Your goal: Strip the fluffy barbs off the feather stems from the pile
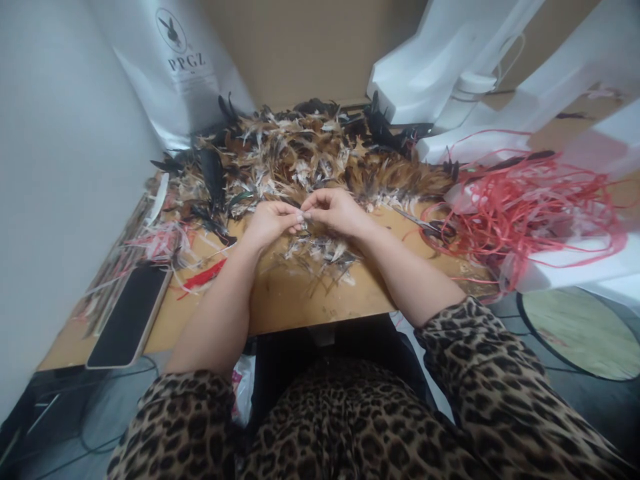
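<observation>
My left hand (273, 223) and my right hand (335, 210) meet above the table, fingertips pinched together close to each other. Something small and pale shows between them, likely the base of a feather, though it is too blurred to be sure. Right behind my hands lies a big heap of brown, white and black feathers (305, 150). Below my fingers a smaller scatter of brown and whitish feathers (325, 253) rests on the tan tabletop (320, 307).
A tangle of red and clear ribbon (540, 207) lies at the right, beside dark-handled scissors (437, 230). A phone (130, 317) rests at the left, near a red strip (204, 275) and pale ribbon bits (163, 243). A printed silvery bag (175, 73) stands behind.
</observation>
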The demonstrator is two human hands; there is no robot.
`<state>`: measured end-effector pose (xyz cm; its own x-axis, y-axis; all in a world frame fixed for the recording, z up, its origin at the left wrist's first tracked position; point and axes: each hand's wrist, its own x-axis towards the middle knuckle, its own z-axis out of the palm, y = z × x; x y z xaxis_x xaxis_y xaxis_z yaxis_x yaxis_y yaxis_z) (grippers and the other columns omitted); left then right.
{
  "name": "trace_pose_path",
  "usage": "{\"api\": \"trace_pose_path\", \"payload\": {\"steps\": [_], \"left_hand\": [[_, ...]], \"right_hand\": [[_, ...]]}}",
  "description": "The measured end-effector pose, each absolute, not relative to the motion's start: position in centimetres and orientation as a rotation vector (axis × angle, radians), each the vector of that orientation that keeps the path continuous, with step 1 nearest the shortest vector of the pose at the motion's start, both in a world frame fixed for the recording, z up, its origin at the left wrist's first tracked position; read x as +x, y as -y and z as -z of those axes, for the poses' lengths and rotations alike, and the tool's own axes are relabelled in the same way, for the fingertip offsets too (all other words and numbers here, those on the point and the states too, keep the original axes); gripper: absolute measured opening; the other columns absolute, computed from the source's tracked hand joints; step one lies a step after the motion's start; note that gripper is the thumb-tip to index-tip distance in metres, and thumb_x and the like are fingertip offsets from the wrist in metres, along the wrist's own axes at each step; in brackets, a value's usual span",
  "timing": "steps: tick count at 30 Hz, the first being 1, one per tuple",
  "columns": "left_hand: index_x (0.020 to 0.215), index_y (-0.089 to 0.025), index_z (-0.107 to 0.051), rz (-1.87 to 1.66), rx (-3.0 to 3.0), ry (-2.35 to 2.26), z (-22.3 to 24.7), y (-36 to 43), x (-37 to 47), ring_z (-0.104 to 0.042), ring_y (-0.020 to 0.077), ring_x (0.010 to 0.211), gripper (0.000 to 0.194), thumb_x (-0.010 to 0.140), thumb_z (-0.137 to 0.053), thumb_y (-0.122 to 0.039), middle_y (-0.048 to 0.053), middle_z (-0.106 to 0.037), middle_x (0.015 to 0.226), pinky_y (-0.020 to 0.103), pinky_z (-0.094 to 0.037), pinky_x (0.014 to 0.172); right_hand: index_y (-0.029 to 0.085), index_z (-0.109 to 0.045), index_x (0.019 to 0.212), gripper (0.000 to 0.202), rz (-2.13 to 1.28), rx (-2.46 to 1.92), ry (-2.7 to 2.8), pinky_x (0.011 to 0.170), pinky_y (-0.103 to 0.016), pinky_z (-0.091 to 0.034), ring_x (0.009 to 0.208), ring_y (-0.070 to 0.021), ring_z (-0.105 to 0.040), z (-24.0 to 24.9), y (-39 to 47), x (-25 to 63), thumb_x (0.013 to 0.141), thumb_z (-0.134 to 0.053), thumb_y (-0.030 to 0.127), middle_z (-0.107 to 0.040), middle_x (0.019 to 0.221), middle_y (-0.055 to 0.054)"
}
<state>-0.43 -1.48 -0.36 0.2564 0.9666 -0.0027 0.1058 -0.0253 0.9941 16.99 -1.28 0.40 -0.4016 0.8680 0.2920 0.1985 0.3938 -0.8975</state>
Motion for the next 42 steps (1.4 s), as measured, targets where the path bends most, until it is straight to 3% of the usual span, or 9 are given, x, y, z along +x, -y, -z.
{"api": "trace_pose_path", "payload": {"steps": [4,11,23,31,37,42], "left_hand": [[0.068,-0.009,-0.065,-0.969,1.400,-1.073,0.3,1.6,-0.4,-0.055,0.0090,0.049,0.029,0.052,-0.076,-0.030,0.004,-0.062,0.055,0.021,-0.045,0.051],[0.070,-0.009,-0.066,-0.965,1.317,-1.015,0.4,1.5,-0.7,-0.056,0.0077,0.051,0.028,0.054,-0.076,-0.029,0.005,-0.064,0.061,0.018,-0.044,0.051],[0.070,-0.009,-0.063,-0.972,1.094,-0.937,0.2,1.2,-1.1,-0.056,0.0064,0.051,0.025,0.051,-0.076,-0.018,0.002,-0.062,0.056,0.015,-0.043,0.050],[0.074,-0.011,-0.064,-0.975,1.322,-0.993,0.3,1.6,-0.8,-0.056,0.0089,0.053,0.028,0.052,-0.075,-0.024,0.003,-0.064,0.063,0.020,-0.043,0.052],[0.071,-0.011,-0.065,-1.009,1.469,-1.051,0.6,1.4,-0.7,-0.056,0.0099,0.057,0.025,0.050,-0.074,-0.022,0.003,-0.064,0.066,0.022,-0.044,0.056],[0.072,-0.012,-0.064,-1.045,1.569,-1.097,0.8,1.4,-0.4,-0.054,0.0088,0.056,0.020,0.055,-0.069,-0.020,0.002,-0.063,0.065,0.021,-0.043,0.057]], "right_hand": [[0.010,-0.063,0.073,0.018,-0.904,-1.011,1.877,0.060,-0.021,-0.038,0.061,-0.0086,-0.050,-0.3,1.3,16.8,0.069,-0.059,0.026,-0.061,0.068,-0.002],[0.010,-0.055,0.070,0.019,-1.123,-0.929,1.731,0.055,-0.020,-0.034,0.053,-0.0057,-0.040,-0.3,1.3,16.8,0.071,-0.057,0.029,-0.051,0.058,0.003],[0.010,-0.058,0.074,0.026,-1.247,-0.803,1.815,0.059,-0.021,-0.037,0.059,-0.0070,-0.045,-0.5,1.8,16.7,0.071,-0.060,0.036,-0.056,0.065,0.000],[0.011,-0.057,0.091,0.024,-1.128,-0.800,1.746,0.057,-0.022,-0.040,0.057,-0.0082,-0.049,0.2,1.4,16.5,0.074,-0.054,0.028,-0.057,0.068,0.000],[0.012,-0.059,0.088,0.020,-0.720,-0.924,1.963,0.065,-0.024,-0.040,0.065,-0.0105,-0.050,0.7,1.4,16.4,0.072,-0.048,0.017,-0.061,0.078,-0.003],[0.011,-0.059,0.086,0.020,-0.699,-0.978,2.026,0.067,-0.023,-0.039,0.067,-0.0107,-0.052,0.8,1.4,16.4,0.072,-0.048,0.017,-0.060,0.075,-0.002]]}}
